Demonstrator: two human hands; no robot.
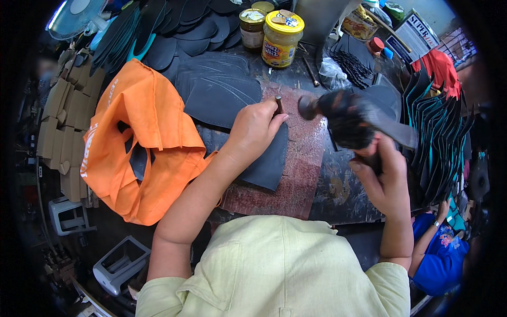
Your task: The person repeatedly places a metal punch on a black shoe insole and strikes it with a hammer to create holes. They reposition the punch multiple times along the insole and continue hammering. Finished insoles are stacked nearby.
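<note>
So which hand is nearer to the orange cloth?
Left. The left hand is right of the orange cloth, apart from it; the right hand, holding a hammer, is farther right.

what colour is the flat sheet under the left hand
The flat sheet is dark grey, nearly black; best seen in the head view.

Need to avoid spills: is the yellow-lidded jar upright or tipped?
Upright: the yellow-lidded jar stands on the table, scraps lying on its lid.
</note>
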